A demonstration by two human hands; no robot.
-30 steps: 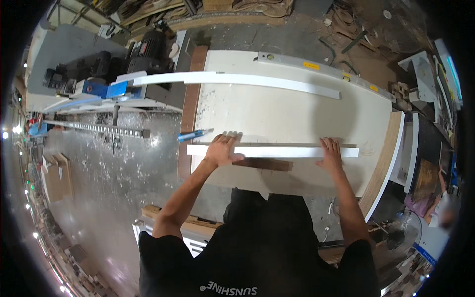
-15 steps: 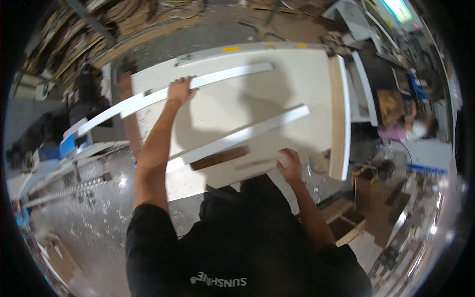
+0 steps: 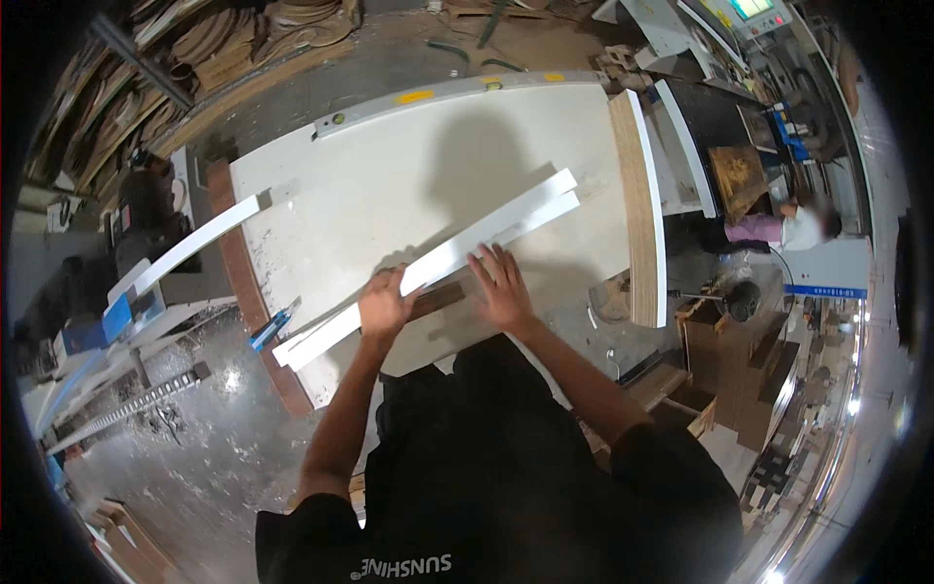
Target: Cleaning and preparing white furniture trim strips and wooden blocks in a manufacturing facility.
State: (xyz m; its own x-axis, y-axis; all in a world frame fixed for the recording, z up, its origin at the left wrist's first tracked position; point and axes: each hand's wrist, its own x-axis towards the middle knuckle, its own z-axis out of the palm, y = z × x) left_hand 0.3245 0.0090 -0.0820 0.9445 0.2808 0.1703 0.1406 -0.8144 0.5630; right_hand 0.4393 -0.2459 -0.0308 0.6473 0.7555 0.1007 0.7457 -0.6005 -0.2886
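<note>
Two long white strips [image 3: 486, 238] lie side by side, slanting across the white worktable [image 3: 389, 185]. My left hand [image 3: 382, 307] curls over the strips near their lower left part. Just to its right, my right hand [image 3: 501, 287] lies flat with fingers spread, fingertips against the near strip's edge. A short brown wooden block [image 3: 443, 297] sits on the table between the two hands, partly under the strips.
A blue tool [image 3: 268, 331] lies at the table's left edge. Another white strip [image 3: 195, 245] sticks out past the left side. A thick plywood board [image 3: 637, 204] runs along the right edge. Another person [image 3: 783, 226] works at the far right. Machines and sawdust are on the left.
My left hand came back from the far strip at the table's back edge to the near strips. Two strips now lie together under both hands. The view has turned.
</note>
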